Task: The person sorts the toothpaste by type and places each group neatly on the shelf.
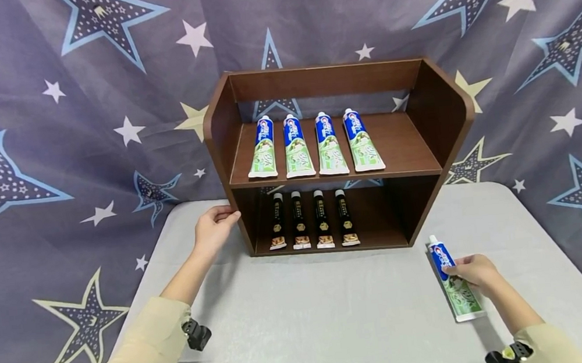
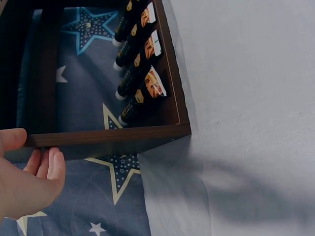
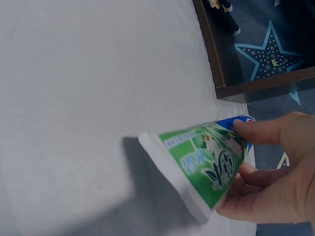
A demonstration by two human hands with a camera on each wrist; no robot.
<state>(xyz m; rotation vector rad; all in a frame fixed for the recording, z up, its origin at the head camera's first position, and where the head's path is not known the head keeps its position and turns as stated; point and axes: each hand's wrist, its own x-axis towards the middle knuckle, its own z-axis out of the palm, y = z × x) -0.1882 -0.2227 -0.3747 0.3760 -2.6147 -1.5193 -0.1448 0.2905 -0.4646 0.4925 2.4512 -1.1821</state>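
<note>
My right hand (image 1: 475, 273) grips a blue, white and green toothpaste tube (image 1: 464, 299) by its side edges, to the right of a brown two-tier shelf (image 1: 343, 177). In the right wrist view the tube's white crimped end (image 3: 172, 179) points away from the palm, above its shadow on the table. My left hand (image 1: 214, 230) pinches the shelf's left side panel, thumb on the inner side and fingers on the outer side in the left wrist view. Several matching tubes (image 1: 297, 146) lie in a row on the upper tier. Several slim black tubes (image 1: 322, 219) lie along the lower tier.
The shelf stands at the back of a table with a light grey cover (image 1: 304, 314). Behind it hangs a purple-grey curtain (image 1: 167, 94) with a star pattern. On both tiers bare board shows to the right of the tubes.
</note>
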